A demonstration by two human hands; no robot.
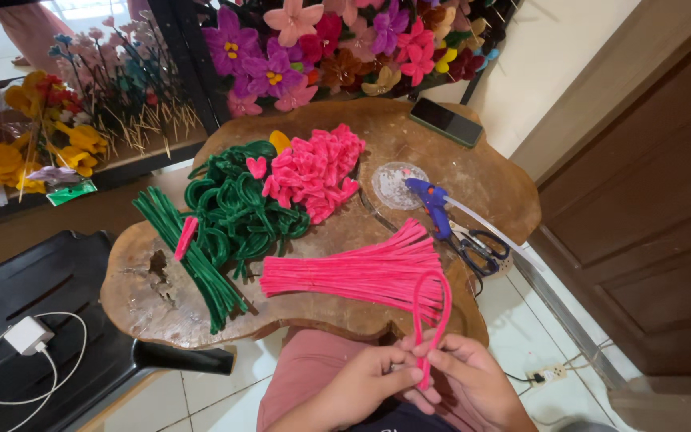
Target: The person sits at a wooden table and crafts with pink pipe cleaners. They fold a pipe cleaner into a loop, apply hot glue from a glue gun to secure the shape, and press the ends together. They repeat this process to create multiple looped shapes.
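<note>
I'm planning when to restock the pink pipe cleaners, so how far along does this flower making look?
Done: a heap of folded pink petal pieces lies on the wooden table, beside curled green stems. In hand: the left hand and right hand pinch one looped pink pipe cleaner. Left: a thick fan of straight pink pipe cleaners and a bundle of straight green ones. Roughly midway, I'd judge.

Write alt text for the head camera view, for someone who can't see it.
Two hands, left hand and right hand, pinch a looped pink pipe cleaner at a wooden slab table. On it lie pink stems, green stems, pink petals, a blue glue gun and scissors.
</note>
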